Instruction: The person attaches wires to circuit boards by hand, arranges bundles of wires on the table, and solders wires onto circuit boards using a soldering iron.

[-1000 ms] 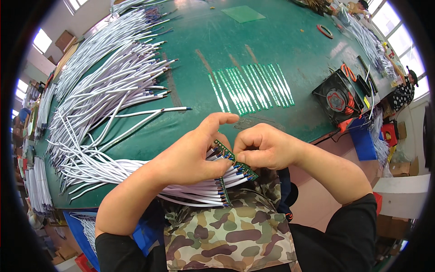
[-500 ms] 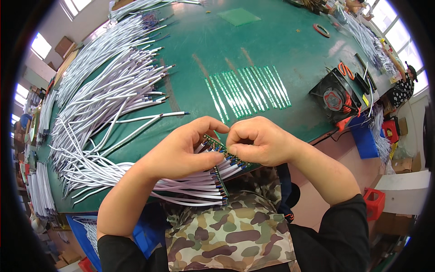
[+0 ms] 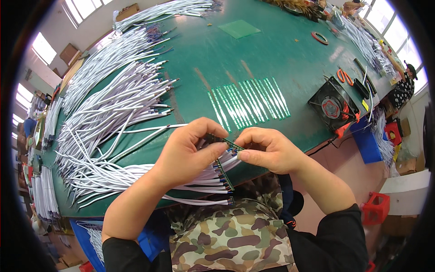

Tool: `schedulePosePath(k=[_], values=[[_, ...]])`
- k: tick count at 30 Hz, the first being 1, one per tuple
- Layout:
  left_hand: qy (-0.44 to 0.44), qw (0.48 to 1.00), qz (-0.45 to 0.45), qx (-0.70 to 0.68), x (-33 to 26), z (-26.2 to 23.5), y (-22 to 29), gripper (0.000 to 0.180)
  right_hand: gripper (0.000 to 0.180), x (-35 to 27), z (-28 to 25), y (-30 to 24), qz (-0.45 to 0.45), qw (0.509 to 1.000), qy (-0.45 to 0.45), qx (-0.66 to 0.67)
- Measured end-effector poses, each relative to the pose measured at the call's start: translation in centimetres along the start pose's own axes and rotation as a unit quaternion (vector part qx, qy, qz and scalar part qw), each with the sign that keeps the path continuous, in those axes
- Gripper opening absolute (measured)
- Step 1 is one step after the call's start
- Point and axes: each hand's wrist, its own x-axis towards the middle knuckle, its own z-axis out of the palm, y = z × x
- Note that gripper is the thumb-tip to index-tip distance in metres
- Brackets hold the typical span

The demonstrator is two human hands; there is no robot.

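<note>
A narrow green circuit board strip (image 3: 232, 145) spans between my two hands, with blue and brown wire ends along it. My left hand (image 3: 190, 152) is closed in a pinch on its left part, the fingertips partly covering it. At its right end, the thumb and fingers of my right hand (image 3: 272, 152) are pinched together on the strip. A second green strip (image 3: 224, 174) hangs at a slant just below, with the ends of several white cables (image 3: 195, 187) along it. Whether each wire is joined to a strip is too small to tell.
Several thin green-and-white board strips (image 3: 247, 104) lie in a row beyond my hands. Heaps of white cables (image 3: 113, 95) cover the table's left side. To the right stand a black fan (image 3: 333, 104), orange-handled scissors (image 3: 344, 77) and a tape roll (image 3: 320, 38).
My right hand has turned, its curled fingers now extending toward the strip with the thumb below. The strip's right end shows more. The whole view has shifted slightly.
</note>
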Motion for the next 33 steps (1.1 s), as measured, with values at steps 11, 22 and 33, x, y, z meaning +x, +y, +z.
schedulePosePath(k=[11,22,33], values=[[-0.17,0.975,-0.132,-0.057,-2.7,-8.2,1.8,0.035,0.01,1.2,-0.3,-3.3,-0.191,0.97,0.012,-0.151],[-0.196,0.974,-0.104,-0.035,-0.2,-5.7,2.1,0.024,0.016,0.2,-0.7,-1.9,-0.009,0.996,-0.012,0.085],[-0.307,0.94,-0.132,-0.065,3.0,-3.5,0.5,0.025,0.018,0.7,-1.3,-3.1,-0.046,0.985,-0.041,-0.161]])
